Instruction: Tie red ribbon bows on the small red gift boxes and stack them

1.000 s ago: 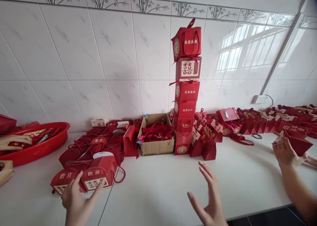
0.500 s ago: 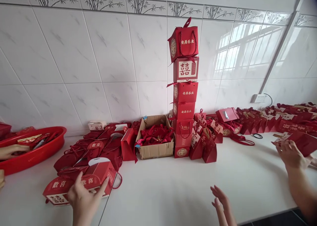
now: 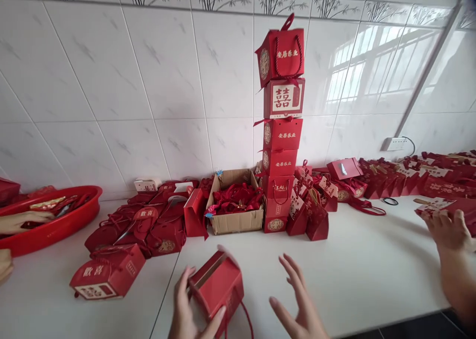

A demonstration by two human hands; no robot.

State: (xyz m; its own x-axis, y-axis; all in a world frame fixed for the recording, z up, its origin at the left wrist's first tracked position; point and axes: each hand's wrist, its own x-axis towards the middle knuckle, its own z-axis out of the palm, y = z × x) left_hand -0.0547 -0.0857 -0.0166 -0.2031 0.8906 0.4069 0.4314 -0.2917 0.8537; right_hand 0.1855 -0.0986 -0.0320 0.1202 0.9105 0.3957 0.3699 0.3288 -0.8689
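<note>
My left hand (image 3: 189, 307) grips a red gift box (image 3: 218, 284) with a rope handle, tilted above the white table at the front. A dark slot shows along the box's top, and its raised flap is blurred. To the right of that box, my right hand (image 3: 297, 304) is spread with nothing in it, apart from the box. Another red gift box (image 3: 107, 274) with white-and-gold lettering lies on the table to the left, in front of a pile of red boxes (image 3: 148, 225).
Behind my hands stand a cardboard carton (image 3: 238, 222) of red ribbons and a tall stack of red boxes (image 3: 284, 136). At left, a person's hand (image 3: 26, 221) reaches into a red basin (image 3: 97, 200). At right, another person's hand (image 3: 448, 232) holds a red box (image 3: 451, 207).
My left hand has lifted the red gift box from the left pile and carried it right, to the middle. My right hand has come nearer to it, moving left.
</note>
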